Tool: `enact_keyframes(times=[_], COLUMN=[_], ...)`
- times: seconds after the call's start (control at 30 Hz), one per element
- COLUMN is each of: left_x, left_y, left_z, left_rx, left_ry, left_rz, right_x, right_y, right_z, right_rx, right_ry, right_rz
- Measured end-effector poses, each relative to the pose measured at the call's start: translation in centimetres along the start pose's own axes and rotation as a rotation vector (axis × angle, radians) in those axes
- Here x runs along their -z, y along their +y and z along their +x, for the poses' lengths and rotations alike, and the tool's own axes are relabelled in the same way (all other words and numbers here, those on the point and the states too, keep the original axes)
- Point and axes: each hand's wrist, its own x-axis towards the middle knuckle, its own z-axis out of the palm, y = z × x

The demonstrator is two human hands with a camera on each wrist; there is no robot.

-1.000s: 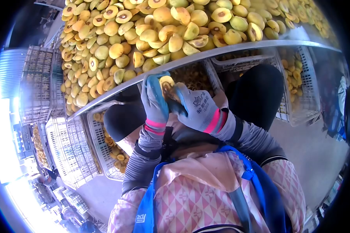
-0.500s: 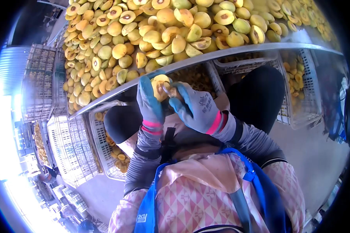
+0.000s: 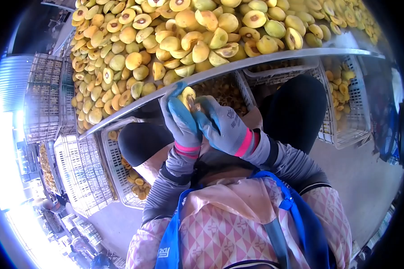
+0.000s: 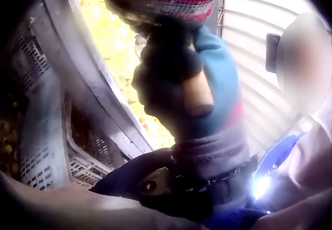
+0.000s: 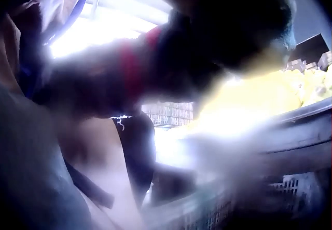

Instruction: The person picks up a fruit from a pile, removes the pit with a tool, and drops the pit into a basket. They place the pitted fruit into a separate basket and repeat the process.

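Observation:
My gloved left hand [image 3: 178, 114] holds a yellow peach half [image 3: 187, 95] near the table's front rim, its browned cut side turned towards the right hand. The gloved right hand [image 3: 224, 123] is close against it, fingers curled. In the left wrist view that hand grips a tool by its pale wooden handle [image 4: 197, 96], whose end sticks out below the fist. The tool's working end is hidden between the hands at the fruit. The right wrist view is dark and blurred around the hands.
A metal-rimmed table [image 3: 256, 58] piled with halved peaches [image 3: 121, 58] spans the front. Beneath it, behind the hands, is a crate of brownish bits [image 3: 224, 92]. Crates of peach halves stand beside each knee, left [image 3: 114, 179] and right [image 3: 366, 107]. More white crates [image 3: 83, 172] stand further left.
The peach half faced more upward half a second ago and now is tilted towards the right hand. Both hands have shifted slightly and come closer together, still holding fruit and tool.

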Motion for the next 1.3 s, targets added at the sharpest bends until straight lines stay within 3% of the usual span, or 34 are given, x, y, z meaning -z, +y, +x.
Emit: enact_keyframes(times=[0.13, 0.2, 0.4, 0.53, 0.6, 0.63, 0.77, 0.83, 0.87, 0.9, 0.93, 1.0, 1.03, 1.07, 1.1, 1.13, 1.17, 1.2, 1.23, 1.27, 1.3], left_x=[0.1, 0.6, 1.3, 0.4, 0.4, 0.9, 1.6, 1.8, 1.8, 1.4, 0.9, 0.0, 0.2, 0.8, 1.5, 2.9, 4.7, 5.6, 4.4, 5.5, 5.3], left_y=[-1.0, -0.9, -1.1, -0.6, -0.3, 0.2, 1.4, 1.2, 1.1, 1.1, 1.6, 2.5, 2.7, 2.8, 2.7, 2.4, 2.6, 2.8, 2.9, 3.7, 2.7], left_z=[-0.2, 0.1, 0.6, 0.8, 0.9, 1.0, 1.8, 1.9, 2.0, 2.3, 1.9, 1.8, 1.3, 0.7, 0.6, 1.2, 2.3, 3.0, 2.5, 4.7, 4.3], left_rx=[-0.001, 0.094, 0.033, -0.064, 0.064, 0.0, 0.073, 0.352, 0.479, 0.575, 0.218, 0.155, 0.154, 0.264, 0.375, 0.381, 0.606, 0.829, 0.817, 0.888, 0.992], left_ry=[0.041, -0.055, -0.135, -0.08, -0.09, -0.178, -0.224, -0.136, -0.093, -0.004, -0.143, -0.08, -0.087, -0.159, -0.228, -0.23, -0.438, -0.644, -0.47, -0.718, -0.579], left_rz=[-0.127, -0.139, -0.006, -0.065, -0.079, 0.196, 0.414, -0.362, -0.752, -0.829, -0.178, -0.272, -0.279, -0.389, -0.495, -0.491, -0.684, -0.876, -0.893, -0.804, -0.93], right_x=[0.5, 0.5, 0.8, 0.2, 0.7, 1.0, 1.7, 1.8, 2.0, 2.2, 2.3, 2.7, 3.5, 3.6, 3.5, 3.3, 3.3, 3.0, 2.8, 2.6, 2.1], right_y=[0.0, 0.3, 0.0, 0.3, 0.0, -0.2, -1.5, -1.7, -1.5, -1.5, -1.7, -2.2, -2.4, -1.7, -0.5, 0.2, 0.4, 0.5, 0.3, 0.1, -0.7], right_z=[-0.5, -0.6, -0.3, -0.3, -0.5, -0.5, 0.3, 0.5, 0.7, 0.9, 1.2, 2.0, 2.3, 2.6, 2.8, 2.9, 2.7, 2.6, 2.6, 2.6, 2.6], right_rx=[0.102, 0.198, 0.144, 0.078, 0.064, 0.063, 0.098, 0.138, -0.141, -0.425, -0.419, -0.559, -0.641, -0.642, -0.242, 0.149, 0.001, -0.003, 0.113, 0.232, 0.234], right_ry=[0.028, 0.065, 0.003, 0.027, -0.004, -0.009, -0.059, -0.053, -0.096, -0.136, -0.129, -0.027, -0.075, -0.066, 0.009, 0.077, 0.026, 0.024, 0.016, 0.007, -0.017], right_rz=[-0.184, -0.302, -0.202, -0.039, -0.151, -0.156, -0.106, -0.019, 0.259, 0.533, 0.526, 0.756, 0.819, 0.817, 0.48, 0.139, 0.069, 0.074, -0.102, -0.278, -0.316])
